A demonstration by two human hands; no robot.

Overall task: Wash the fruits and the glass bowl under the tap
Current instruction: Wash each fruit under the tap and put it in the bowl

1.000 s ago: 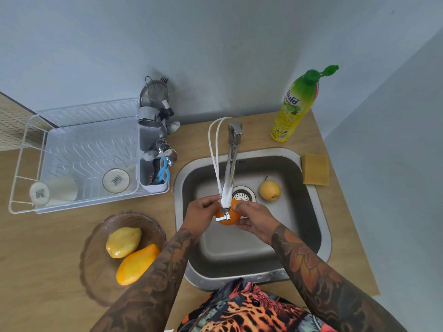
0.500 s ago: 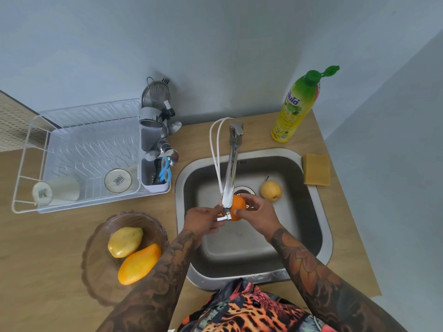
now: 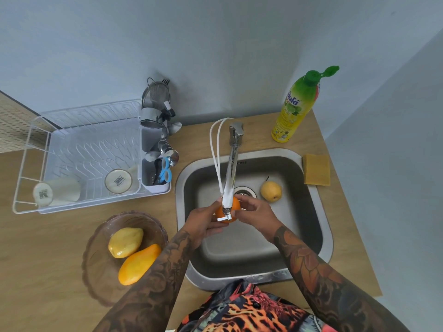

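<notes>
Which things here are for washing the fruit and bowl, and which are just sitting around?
For the washing: orange held by the left hand and right hand, tap, sink, pear, glass bowl, two yellow-orange fruits.

Just sitting around: soap bottle, sponge, dish rack, cutlery holder.

Single head-worn wide-angle view looked steeply down, close over the sink point(image 3: 311, 236), far wall at top, counter point(image 3: 48, 271) spreading left.
</notes>
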